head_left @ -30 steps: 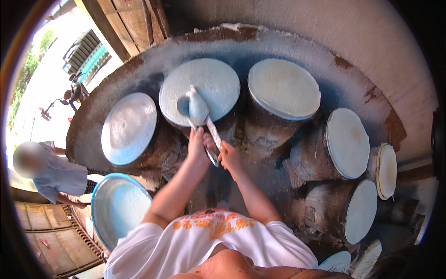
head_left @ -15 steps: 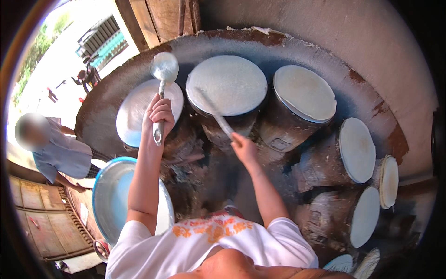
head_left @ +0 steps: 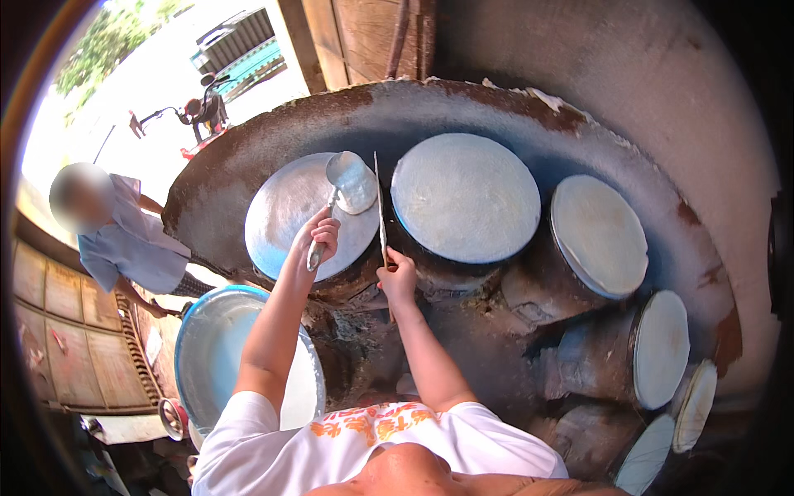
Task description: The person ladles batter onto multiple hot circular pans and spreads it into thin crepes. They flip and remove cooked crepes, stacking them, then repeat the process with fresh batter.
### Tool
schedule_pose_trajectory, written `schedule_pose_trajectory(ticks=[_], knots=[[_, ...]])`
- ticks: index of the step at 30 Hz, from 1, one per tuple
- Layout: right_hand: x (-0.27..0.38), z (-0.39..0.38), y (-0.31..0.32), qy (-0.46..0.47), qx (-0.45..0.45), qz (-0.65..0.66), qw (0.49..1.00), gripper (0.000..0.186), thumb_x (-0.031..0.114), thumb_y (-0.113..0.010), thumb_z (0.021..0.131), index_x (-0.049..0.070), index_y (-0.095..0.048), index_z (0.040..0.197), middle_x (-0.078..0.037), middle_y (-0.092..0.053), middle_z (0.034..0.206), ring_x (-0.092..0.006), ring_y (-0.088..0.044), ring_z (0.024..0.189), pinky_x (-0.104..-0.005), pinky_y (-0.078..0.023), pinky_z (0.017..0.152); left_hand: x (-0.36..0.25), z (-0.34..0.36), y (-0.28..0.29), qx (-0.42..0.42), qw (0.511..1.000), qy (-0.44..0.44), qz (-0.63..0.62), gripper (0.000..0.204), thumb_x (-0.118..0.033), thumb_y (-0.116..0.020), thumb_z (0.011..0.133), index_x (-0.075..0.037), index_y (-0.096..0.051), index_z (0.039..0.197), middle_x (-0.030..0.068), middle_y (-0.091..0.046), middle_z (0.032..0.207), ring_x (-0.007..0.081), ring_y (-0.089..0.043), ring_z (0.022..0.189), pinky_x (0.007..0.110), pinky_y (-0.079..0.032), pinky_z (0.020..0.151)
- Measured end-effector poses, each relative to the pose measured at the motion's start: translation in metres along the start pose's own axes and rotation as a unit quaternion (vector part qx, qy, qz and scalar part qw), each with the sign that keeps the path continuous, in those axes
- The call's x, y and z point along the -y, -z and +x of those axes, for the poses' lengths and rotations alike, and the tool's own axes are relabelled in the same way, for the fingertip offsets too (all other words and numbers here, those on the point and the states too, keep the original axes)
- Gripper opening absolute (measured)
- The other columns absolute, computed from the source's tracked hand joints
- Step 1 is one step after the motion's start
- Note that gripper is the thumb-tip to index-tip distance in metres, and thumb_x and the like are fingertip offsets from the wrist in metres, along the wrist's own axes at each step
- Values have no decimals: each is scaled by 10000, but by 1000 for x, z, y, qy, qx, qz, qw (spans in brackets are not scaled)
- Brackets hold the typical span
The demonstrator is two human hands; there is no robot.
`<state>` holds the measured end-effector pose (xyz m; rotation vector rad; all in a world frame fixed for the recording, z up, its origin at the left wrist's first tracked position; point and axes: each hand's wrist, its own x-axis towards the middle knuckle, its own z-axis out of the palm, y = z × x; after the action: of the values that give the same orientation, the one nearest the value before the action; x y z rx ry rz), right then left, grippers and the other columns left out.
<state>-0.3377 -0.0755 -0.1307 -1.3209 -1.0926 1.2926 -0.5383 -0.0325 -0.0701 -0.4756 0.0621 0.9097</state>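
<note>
Metal ladle (head_left: 346, 169), whitish residue on its bowl, lies at about 11 o'clock (dial laid over the head view). Left hand (head_left: 321, 235): fingers wrapped round the handle, grasp looks firm. Right hand (head_left: 399, 277), near dial centre: thin stick (head_left: 380, 198) pinched near its lower end, tip toward 12.

Bowl is above the silver disc (head_left: 277, 207) at 10 o'clock, close to that disc's own 1 o'clock edge. Pale, wet-looking patch (head_left: 359, 197) shows just below the bowl; cannot tell whether liquid is falling or already lying there.

Neighbours: pale-coated disc (head_left: 466, 198) at 2 o'clock; ragged-edged disc (head_left: 600, 236) at 3; blue-rimmed basin (head_left: 222, 289) at 8; co-worker (head_left: 136, 221) at 9.

Risks, judged:
1. Overrun into the gap between discs; cause: bowl tipped so near the edge.
2. Scraped coating at 2 o'clock; cause: right wrist swinging the stick clockwise.
3. Ladle and stick knocking, with splashes; cause: tools held nearly side by side.
4. Stick twisting; cause: pinch far from its tip.
</note>
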Motion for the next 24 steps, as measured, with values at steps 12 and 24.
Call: schedule_pose_trajectory(ticks=[12,24], knots=[[20,29,1,266,-25,-383,884,351,-28,-565,693,0,-614,1039,-153,-539,1033,-350,-514,947,-434,-426,857,-55,0,-13,-109,935,-208,265,297,-197,-502,959,-348,-483,1215,-70,-305,592,21,-284,432,160,-246,354],[8,23,-33,287,12,-410,866,386,16,-585,651,41,-624,1034,-132,-574,1068,-338,-541,973,-411,-453,867,-50,-35,-8,-280,693,-352,564,554,-153,-494,944,-287,-284,1439,-10,-358,577,99,-347,435,270,-333,398]])
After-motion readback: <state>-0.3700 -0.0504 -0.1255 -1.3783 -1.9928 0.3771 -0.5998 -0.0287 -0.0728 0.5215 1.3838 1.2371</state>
